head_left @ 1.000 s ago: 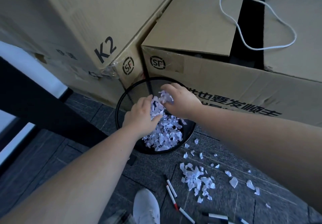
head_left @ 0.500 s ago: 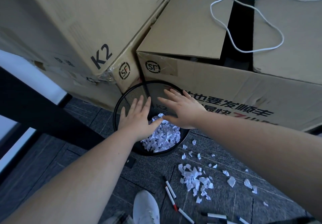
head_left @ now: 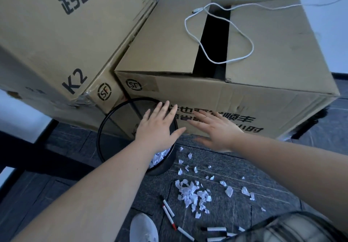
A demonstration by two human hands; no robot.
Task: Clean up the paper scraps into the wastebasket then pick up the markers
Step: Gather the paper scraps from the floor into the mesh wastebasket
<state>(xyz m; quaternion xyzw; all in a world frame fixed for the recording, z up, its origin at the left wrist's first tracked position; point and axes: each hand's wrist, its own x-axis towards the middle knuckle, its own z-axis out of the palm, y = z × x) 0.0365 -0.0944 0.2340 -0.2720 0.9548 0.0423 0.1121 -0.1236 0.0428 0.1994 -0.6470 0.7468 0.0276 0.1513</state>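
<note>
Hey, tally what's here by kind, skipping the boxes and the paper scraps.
wastebasket: 1
white cable: 1
white shoe: 1
markers: at least 6, some cut off at the bottom edge
Total: at least 9

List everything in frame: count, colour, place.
wastebasket: 1, black mesh, against the boxes
scraps in basket: many, white, inside wastebasket
scraps on floor: many, white, right of the basket
markers: about six, white, caps black or red, bottom centre
cardboard boxes: 2, brown, behind the basket
cable: 1, white, looped on right box
shoe: 1, white, bottom edge
left hand: open, empty, over basket
right hand: open, empty, right of the basket
</note>
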